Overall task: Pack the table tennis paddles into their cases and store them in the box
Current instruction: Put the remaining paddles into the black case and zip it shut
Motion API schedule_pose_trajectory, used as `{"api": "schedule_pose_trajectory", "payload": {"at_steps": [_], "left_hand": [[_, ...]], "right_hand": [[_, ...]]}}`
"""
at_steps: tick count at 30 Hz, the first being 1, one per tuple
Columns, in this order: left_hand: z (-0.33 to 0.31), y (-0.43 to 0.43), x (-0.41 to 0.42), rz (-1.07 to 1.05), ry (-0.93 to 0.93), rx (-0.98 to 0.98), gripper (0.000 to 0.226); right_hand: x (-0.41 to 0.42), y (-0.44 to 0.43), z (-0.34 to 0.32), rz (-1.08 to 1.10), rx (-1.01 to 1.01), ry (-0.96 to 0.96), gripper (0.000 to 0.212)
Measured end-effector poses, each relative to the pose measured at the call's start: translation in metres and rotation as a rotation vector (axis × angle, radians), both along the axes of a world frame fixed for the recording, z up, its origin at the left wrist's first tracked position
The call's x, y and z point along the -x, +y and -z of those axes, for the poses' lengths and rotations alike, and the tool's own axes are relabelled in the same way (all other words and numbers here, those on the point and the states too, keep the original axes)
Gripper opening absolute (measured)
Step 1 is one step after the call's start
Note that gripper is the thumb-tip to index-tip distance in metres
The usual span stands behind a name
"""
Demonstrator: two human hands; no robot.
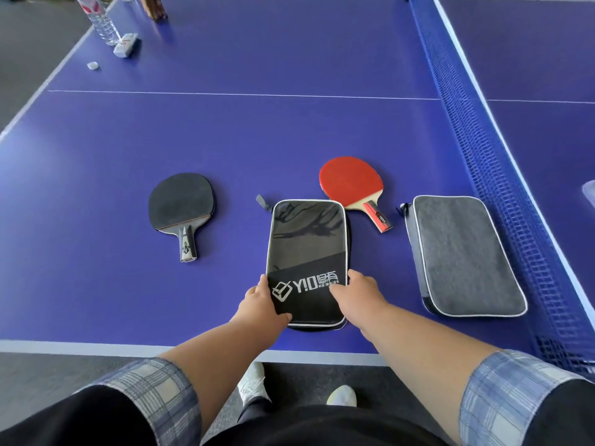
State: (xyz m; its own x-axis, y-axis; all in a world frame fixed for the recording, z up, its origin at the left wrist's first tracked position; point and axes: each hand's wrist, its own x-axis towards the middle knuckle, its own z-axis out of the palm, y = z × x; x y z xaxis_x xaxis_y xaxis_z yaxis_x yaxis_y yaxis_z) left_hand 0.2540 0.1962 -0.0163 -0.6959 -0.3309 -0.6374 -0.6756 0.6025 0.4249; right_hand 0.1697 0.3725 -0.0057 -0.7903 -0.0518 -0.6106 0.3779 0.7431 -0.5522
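Hands clamp the black case [307, 262]: our left hand [264, 300] and right hand [359, 292] grip its near end; next we unzip it.

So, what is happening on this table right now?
A person grips the near end of the black case with the left hand and the right hand. The black paddle and the red paddle lie loose on the blue table. The grey case lies untouched at the right. No box is in view.
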Motion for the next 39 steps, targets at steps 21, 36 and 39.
{"api": "schedule_pose_trajectory", "payload": {"at_steps": [21, 36, 39], "left_hand": [[-0.019, -0.063, 0.021, 0.029, -0.065, -0.271, 0.047], [-0.050, -0.151, 0.022, -0.395, 0.256, -0.384, 0.056], [-0.032, -0.160, 0.018, -0.400, 0.176, -0.327, 0.064]], "right_hand": [[-0.002, -0.065, -0.054, 0.211, 0.356, 0.248, 0.032], [-0.009, -0.151, -0.011, -0.750, 0.089, 0.399, 0.049], [0.007, -0.139, 0.013, -0.990, -0.253, 0.275, 0.067]]}}
